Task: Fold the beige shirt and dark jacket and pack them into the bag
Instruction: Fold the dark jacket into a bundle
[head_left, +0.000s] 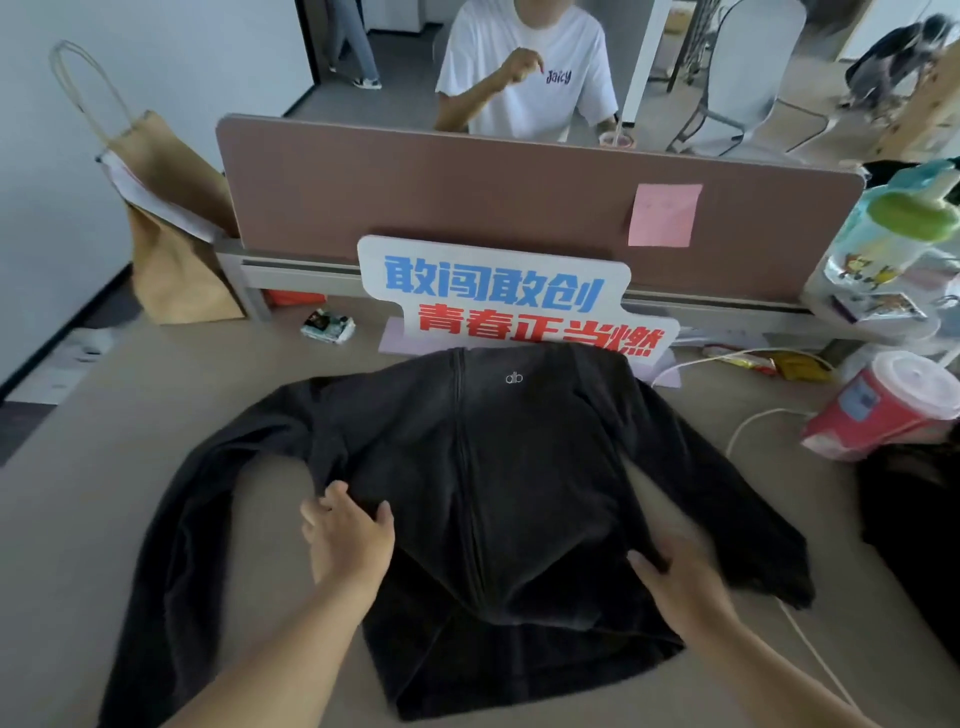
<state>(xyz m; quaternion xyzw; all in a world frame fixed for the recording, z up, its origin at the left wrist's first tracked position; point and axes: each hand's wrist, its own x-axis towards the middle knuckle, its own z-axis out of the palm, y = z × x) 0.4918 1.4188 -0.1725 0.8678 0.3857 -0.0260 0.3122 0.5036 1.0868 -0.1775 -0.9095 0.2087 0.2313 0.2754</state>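
Observation:
The dark jacket (498, 467) lies spread on the desk, zipper up, a small white logo near its collar and both sleeves reaching out to the sides. My left hand (348, 530) rests on the jacket's left side by the armpit, fingers fairly straight. My right hand (680, 577) is blurred at the jacket's right edge, its fingers tucked into the cloth. A brown paper bag (171, 228) with cord handles stands at the far left, beside the partition. The beige shirt is not in view.
A brown partition (467, 208) with a pink note closes the far side; a printed sign (498, 296) leans against it. A red cup (883, 405), a white cable (748, 421) and bottles (893, 234) crowd the right. A person in white sits beyond the partition.

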